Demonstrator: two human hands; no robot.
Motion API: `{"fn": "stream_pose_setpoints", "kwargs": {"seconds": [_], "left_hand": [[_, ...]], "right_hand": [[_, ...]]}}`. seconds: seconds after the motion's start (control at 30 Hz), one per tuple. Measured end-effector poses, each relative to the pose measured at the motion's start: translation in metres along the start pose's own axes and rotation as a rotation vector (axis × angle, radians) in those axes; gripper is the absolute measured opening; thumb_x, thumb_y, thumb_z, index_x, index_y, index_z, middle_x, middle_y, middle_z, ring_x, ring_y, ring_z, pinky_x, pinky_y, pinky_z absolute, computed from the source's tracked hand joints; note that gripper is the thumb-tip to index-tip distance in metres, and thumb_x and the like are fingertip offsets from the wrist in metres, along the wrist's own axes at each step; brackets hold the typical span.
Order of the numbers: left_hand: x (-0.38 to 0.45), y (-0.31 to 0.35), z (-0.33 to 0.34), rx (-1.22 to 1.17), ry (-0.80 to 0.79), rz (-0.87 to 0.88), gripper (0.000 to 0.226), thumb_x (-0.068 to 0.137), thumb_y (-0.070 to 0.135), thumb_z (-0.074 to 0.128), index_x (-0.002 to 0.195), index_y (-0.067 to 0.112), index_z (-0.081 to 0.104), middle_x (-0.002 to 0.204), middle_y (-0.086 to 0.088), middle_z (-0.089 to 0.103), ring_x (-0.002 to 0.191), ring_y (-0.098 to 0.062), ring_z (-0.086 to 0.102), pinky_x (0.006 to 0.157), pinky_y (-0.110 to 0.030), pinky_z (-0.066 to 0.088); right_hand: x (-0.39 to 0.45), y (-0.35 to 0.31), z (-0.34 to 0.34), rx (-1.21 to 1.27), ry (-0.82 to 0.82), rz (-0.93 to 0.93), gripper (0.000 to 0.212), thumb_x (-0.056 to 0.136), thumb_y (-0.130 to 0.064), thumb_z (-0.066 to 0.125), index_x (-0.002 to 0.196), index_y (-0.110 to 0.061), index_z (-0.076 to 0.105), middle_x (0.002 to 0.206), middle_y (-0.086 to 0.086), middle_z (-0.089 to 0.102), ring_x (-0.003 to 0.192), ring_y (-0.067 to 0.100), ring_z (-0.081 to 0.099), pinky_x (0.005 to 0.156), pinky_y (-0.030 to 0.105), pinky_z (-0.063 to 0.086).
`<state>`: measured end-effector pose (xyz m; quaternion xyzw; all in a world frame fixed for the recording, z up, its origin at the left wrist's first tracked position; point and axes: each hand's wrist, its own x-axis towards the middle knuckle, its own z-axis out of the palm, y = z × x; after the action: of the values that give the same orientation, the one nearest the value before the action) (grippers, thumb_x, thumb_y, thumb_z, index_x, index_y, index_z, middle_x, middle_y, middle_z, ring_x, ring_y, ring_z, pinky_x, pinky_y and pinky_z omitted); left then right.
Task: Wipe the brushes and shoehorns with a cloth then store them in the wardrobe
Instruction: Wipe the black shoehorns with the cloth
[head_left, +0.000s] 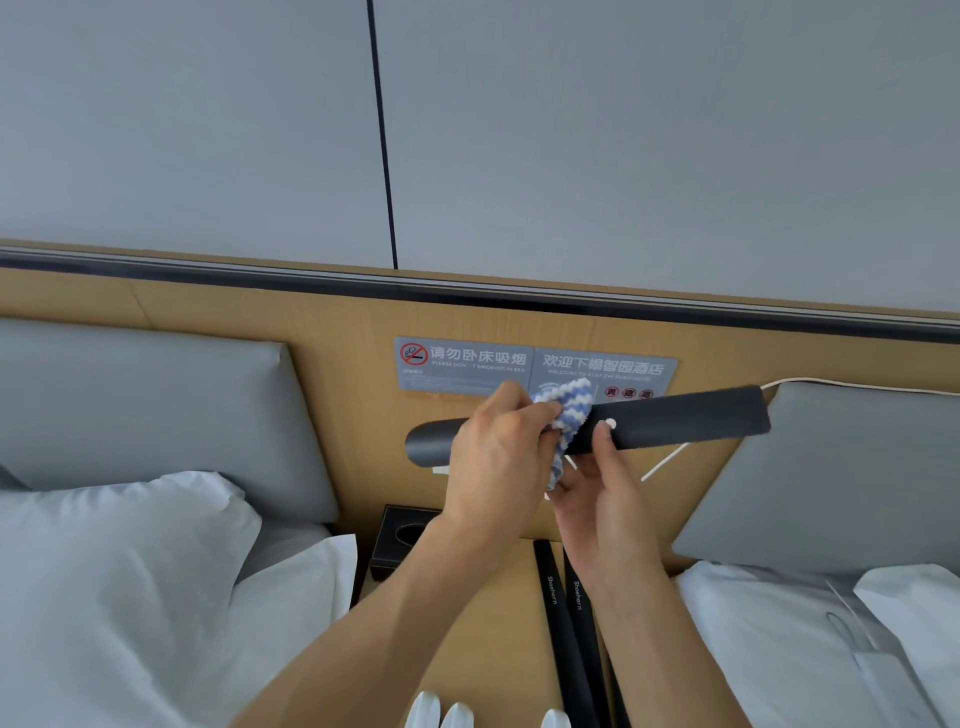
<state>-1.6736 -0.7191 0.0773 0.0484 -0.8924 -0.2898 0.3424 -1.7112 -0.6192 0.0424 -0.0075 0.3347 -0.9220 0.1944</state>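
Holding a long black brush (675, 418) level above the bedside table (488, 623), the right hand (605, 488) grips it from below near its middle, thumb over the front face and fingers curled behind. The left hand (498, 457) closes its fingers on a blue-and-white zigzag cloth (569, 415) and presses it against the brush just left of the right thumb. The brush's rounded end sticks out past the left hand; its square end reaches toward the grey headboard cushion (831, 478) on the right. Below, two black shoehorns (558, 613) marked "Shoehorn" lie side by side on the wooden table, partly under the right forearm. A black tissue box (397, 545) sits at the table's back left, beside a white pillow (119, 571). Grey notice plaques (467, 364) are fixed to the wooden panel behind.
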Motion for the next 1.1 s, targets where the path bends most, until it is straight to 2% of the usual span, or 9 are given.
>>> {"fn": "stream_pose_setpoints", "kwargs": {"seconds": [0.07,0.13,0.27,0.4,0.53,0.7,0.83,0.93,1.1], "left_hand": [[-0.003,-0.001,0.001,0.039,-0.007,0.001,0.014,0.09,0.009,0.062,0.098,0.004,0.074,0.085,-0.009,0.056,0.073,-0.027,0.057,0.058,-0.044,0.051],[-0.006,-0.004,0.001,0.061,-0.001,-0.014,0.014,0.09,0.007,0.061,0.095,0.004,0.074,0.084,-0.009,0.055,0.071,-0.026,0.055,0.057,-0.044,0.05],[-0.008,-0.022,-0.004,0.09,0.017,-0.052,0.011,0.087,0.003,0.063,0.088,0.003,0.074,0.082,-0.009,0.055,0.067,-0.025,0.054,0.051,-0.041,0.048],[-0.004,-0.051,-0.015,0.151,0.056,-0.149,0.018,0.087,0.004,0.065,0.098,0.009,0.078,0.084,-0.009,0.059,0.065,-0.026,0.056,0.053,-0.031,0.041],[-0.002,-0.086,-0.028,0.201,0.08,-0.291,0.021,0.09,0.005,0.062,0.105,0.009,0.076,0.088,-0.007,0.06,0.068,-0.022,0.052,0.058,-0.029,0.038],[-0.006,-0.101,-0.031,0.226,0.106,-0.373,0.017,0.092,0.004,0.059,0.095,0.005,0.076,0.084,-0.01,0.058,0.067,-0.026,0.053,0.057,-0.034,0.043],[-0.017,-0.092,-0.025,0.241,0.068,-0.336,0.016,0.089,0.0,0.059,0.092,0.003,0.075,0.081,-0.008,0.056,0.062,-0.024,0.053,0.051,-0.027,0.036],[-0.024,-0.077,-0.013,0.221,-0.023,-0.325,0.017,0.088,0.002,0.058,0.092,0.003,0.074,0.085,-0.009,0.057,0.066,-0.028,0.056,0.055,-0.033,0.042],[-0.03,-0.048,0.007,0.125,-0.121,-0.242,0.016,0.089,0.007,0.059,0.093,0.008,0.075,0.086,-0.008,0.058,0.071,-0.025,0.057,0.058,-0.031,0.038]], "right_hand": [[0.001,0.002,0.0,0.021,0.037,-0.018,0.045,0.101,-0.029,0.05,0.14,-0.008,0.053,0.123,0.013,0.071,0.103,0.024,0.073,0.076,0.032,0.062],[0.001,0.002,0.0,0.018,0.08,-0.026,0.041,0.105,-0.027,0.046,0.14,-0.008,0.051,0.129,0.016,0.068,0.111,0.03,0.07,0.083,0.036,0.062],[0.001,-0.002,-0.005,0.039,0.119,-0.084,0.038,0.105,-0.025,0.046,0.137,-0.006,0.051,0.133,0.02,0.064,0.114,0.035,0.069,0.088,0.043,0.061],[-0.001,-0.007,-0.015,0.071,0.105,-0.116,0.028,0.104,-0.026,0.047,0.128,-0.016,0.059,0.13,0.014,0.068,0.114,0.033,0.069,0.088,0.047,0.06],[-0.003,-0.011,-0.019,0.068,0.069,-0.106,0.035,0.099,-0.028,0.052,0.133,-0.02,0.057,0.133,0.011,0.066,0.118,0.031,0.067,0.092,0.048,0.058],[-0.002,-0.008,-0.017,0.036,0.051,-0.087,0.047,0.091,-0.031,0.056,0.137,-0.019,0.053,0.135,0.011,0.065,0.116,0.031,0.068,0.089,0.047,0.06],[0.0,-0.005,-0.017,0.004,0.037,-0.057,0.053,0.09,-0.033,0.057,0.141,-0.017,0.051,0.136,0.012,0.064,0.117,0.031,0.068,0.093,0.048,0.058],[0.001,0.004,-0.015,-0.076,0.056,-0.027,0.058,0.09,-0.034,0.058,0.143,-0.013,0.05,0.134,0.011,0.065,0.116,0.03,0.068,0.099,0.051,0.054],[-0.001,0.021,-0.02,-0.198,0.101,0.012,0.052,0.084,-0.037,0.063,0.13,-0.012,0.059,0.118,0.012,0.073,0.111,0.032,0.07,0.084,0.038,0.059]]}}
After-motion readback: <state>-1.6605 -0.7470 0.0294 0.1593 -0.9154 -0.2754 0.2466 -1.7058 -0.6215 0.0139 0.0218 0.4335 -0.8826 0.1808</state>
